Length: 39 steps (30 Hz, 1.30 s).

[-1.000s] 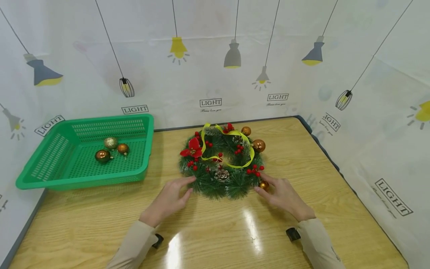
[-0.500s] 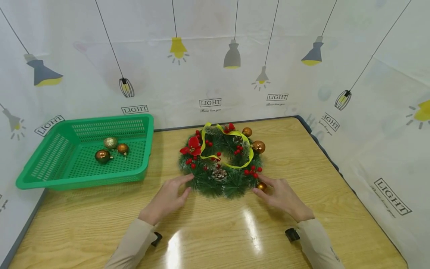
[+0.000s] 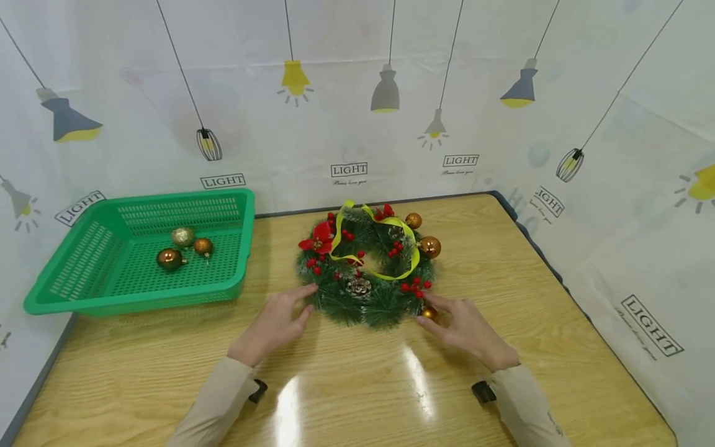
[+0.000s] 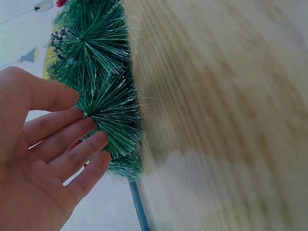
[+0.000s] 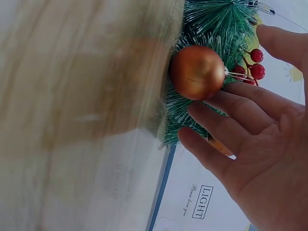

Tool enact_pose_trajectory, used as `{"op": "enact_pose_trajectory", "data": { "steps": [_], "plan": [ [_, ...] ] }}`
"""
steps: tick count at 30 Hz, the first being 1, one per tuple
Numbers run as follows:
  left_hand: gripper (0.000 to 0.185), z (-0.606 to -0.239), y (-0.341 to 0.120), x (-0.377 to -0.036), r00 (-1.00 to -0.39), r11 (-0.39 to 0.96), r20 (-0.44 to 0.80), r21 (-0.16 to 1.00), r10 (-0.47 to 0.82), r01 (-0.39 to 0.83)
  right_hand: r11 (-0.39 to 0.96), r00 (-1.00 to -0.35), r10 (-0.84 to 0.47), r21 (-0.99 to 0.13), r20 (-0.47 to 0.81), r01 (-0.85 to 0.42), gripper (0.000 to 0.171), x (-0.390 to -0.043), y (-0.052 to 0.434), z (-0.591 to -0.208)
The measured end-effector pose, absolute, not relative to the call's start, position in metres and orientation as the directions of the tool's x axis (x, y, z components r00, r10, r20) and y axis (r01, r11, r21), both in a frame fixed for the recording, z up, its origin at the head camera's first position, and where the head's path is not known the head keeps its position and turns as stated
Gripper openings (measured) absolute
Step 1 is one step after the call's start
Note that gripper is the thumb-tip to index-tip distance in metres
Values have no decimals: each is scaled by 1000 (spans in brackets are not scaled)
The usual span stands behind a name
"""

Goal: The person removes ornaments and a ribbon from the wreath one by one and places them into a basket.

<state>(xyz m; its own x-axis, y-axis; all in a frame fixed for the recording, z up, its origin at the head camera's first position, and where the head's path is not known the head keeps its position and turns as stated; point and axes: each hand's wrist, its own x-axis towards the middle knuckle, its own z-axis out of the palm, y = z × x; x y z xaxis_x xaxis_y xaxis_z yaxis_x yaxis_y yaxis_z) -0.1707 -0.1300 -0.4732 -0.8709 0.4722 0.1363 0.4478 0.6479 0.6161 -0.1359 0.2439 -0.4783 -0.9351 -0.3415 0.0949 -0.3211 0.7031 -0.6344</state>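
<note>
Both hands, left point(image 3: 274, 323) and right point(image 3: 460, 323), fingers spread, have nudged the wreath point(image 3: 365, 267) slightly toward upper left; repositioning seems underway.

My left hand point(image 4: 33, 159) lies open, fingers straight and slightly spread. The fingertips point(image 4: 98, 139) touch the frosted green needle tufts of the wreath point(image 4: 103, 96) at its edge. The wreath rests on the wooden tabletop point(image 4: 221, 115), whose grain appears blurred. A dark table edge point(image 4: 139, 207) shows below the wreath.
</note>
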Motion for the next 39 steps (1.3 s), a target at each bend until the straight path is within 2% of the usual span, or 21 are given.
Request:
{"op": "enact_pose_trajectory", "data": {
  "steps": [6,12,21,39],
  "plan": [
    [47,-473,-131,-172,-870,651,150,607,469,456,712,-930,-354,-617,96,-334,61,-133,242,-478],
    [50,-470,-131,-172,-892,662,96,635,442,397,710,-922,-370,-604,116,-361,63,-132,240,-478],
    [51,-468,-133,-181,-898,671,75,638,434,377,698,-912,-382,-599,152,-392,60,-130,236,-480],
    [51,-466,-136,-190,-906,681,61,639,418,357,706,-909,-402,-597,105,-381,65,-125,228,-480]
  ]
}}
